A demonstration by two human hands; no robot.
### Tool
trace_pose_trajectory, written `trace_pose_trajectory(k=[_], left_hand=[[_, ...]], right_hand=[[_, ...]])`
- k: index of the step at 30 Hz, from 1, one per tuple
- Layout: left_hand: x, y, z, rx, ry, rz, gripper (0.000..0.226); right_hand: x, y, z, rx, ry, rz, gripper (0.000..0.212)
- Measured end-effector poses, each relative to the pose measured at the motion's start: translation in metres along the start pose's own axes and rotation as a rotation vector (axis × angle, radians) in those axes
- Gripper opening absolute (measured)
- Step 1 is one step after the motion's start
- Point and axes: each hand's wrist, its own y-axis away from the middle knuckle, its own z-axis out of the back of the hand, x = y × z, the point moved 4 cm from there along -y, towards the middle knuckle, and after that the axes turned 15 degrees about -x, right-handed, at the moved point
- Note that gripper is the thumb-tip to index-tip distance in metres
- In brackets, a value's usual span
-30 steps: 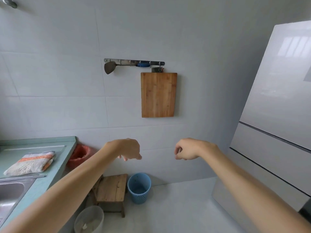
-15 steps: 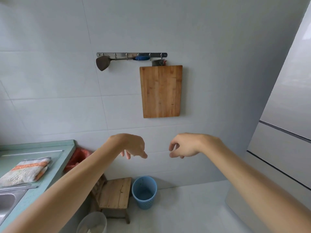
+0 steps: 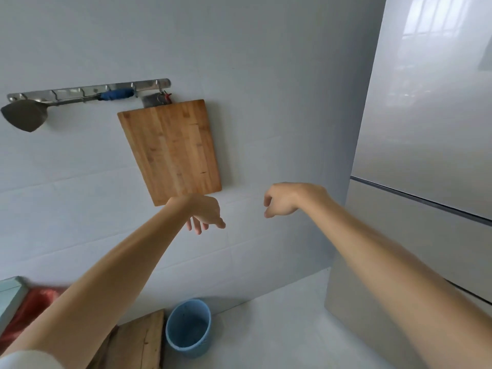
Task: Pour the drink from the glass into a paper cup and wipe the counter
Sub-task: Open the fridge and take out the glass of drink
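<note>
Both hands out in front of the wall, nothing in them; glass and paper cup not in view.

Our left hand (image 3: 203, 213) hangs with fingers loose and spread, right hand (image 3: 283, 199) loosely curled, empty. Blue bin (image 3: 189, 327) on the floor: contents too dark to tell. Counter (image 3: 9, 295) is cut to a corner at left, red bag (image 3: 32, 307) beside it blurred, wooden stool (image 3: 138, 342) partly behind our left arm.
</note>
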Motion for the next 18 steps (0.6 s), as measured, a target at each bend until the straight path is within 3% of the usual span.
trace_pose_trajectory(k=[18], left_hand=[[-0.172,-0.228,0.042,0.041,-0.054,-0.489,0.044]], right_hand=[[-0.171,-0.142,0.015,-0.1,0.029,-0.366,0.047]])
